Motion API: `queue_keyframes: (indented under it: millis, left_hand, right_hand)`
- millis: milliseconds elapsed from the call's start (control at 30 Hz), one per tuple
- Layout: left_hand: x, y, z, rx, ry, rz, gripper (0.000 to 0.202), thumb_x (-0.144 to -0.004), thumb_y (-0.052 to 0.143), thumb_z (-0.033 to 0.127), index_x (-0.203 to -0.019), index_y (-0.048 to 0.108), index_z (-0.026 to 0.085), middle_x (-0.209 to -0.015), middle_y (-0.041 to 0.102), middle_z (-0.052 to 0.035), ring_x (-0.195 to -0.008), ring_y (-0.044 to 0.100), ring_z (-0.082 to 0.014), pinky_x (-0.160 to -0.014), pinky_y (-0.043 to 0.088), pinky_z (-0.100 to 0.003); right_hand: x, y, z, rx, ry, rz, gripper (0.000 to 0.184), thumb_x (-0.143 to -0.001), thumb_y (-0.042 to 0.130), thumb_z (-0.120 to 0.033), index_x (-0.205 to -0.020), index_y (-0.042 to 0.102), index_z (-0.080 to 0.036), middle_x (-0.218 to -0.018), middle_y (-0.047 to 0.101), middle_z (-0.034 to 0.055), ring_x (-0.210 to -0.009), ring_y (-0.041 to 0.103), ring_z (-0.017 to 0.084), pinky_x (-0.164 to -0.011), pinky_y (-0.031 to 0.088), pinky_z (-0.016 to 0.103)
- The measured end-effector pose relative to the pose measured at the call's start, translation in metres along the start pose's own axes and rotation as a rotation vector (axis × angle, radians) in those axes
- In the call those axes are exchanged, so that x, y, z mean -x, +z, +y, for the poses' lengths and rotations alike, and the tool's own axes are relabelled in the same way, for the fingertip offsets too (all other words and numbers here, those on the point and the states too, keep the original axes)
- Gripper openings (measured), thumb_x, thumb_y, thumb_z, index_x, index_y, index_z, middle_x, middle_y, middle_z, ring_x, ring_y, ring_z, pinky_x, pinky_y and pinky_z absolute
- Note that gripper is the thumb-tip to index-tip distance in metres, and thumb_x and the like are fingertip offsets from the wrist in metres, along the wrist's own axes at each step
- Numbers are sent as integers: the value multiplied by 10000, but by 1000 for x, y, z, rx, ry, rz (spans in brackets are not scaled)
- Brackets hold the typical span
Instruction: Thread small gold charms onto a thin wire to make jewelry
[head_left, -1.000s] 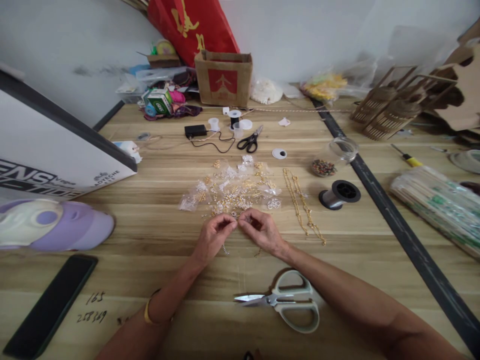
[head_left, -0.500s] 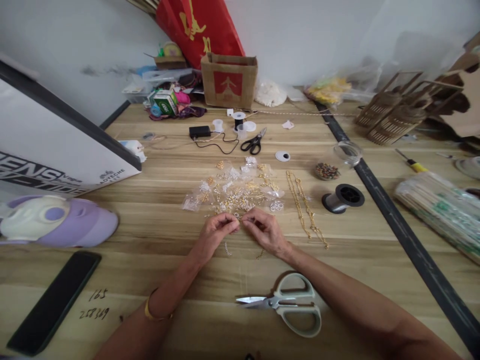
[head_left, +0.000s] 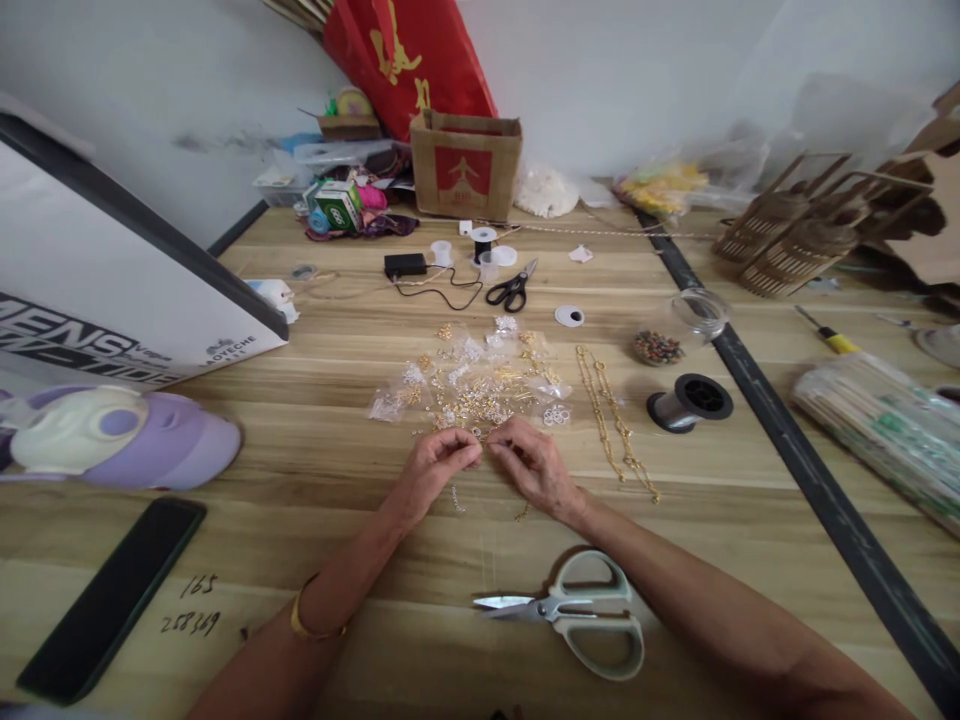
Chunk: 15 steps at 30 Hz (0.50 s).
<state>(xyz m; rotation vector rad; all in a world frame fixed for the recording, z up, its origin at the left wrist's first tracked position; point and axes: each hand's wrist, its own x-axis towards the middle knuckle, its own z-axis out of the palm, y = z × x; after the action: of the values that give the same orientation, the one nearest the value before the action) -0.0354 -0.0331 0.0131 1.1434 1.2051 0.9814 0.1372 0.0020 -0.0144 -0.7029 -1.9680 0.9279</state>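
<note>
My left hand [head_left: 442,462] and my right hand [head_left: 531,465] meet over the middle of the table, thumbs pinched against fingers, the tips a small gap apart. What each pinch holds is too small to make out. Just beyond the fingertips spreads a heap of tiny gold and silver jewelry findings [head_left: 480,390], partly in small clear bags. A short silver chain [head_left: 457,498] lies below my left hand, and a short gold chain [head_left: 523,511] below my right. Nearer to me lie scissors with pale green handles [head_left: 592,610], their blades pointing left.
Gold chains [head_left: 611,420], a spool of thin wire [head_left: 686,402] and a jar of beads [head_left: 660,346] lie right of the heap. Black scissors [head_left: 512,287] and thread spools [head_left: 482,245] sit behind it. A phone [head_left: 112,600] and a large white box [head_left: 135,280] are at left.
The whole view has shifted slightly, so everything appears a little further right and lower. Both hands keep their pinched pose at nearly the same spot over the table.
</note>
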Motion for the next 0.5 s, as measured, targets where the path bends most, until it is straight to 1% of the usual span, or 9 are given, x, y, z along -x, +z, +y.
queue_keyframes:
  millis: [500]
  left_hand:
    - [1, 0, 0, -3, 7, -18, 181, -777, 602, 307, -711, 595, 139, -651, 560, 9, -662, 494, -121, -667, 386, -233]
  right_hand:
    - [0, -1, -1, -6, -10, -23, 121, -915, 457, -192, -891, 575, -187, -808, 587, 52, -757, 548, 164, -699, 453, 308]
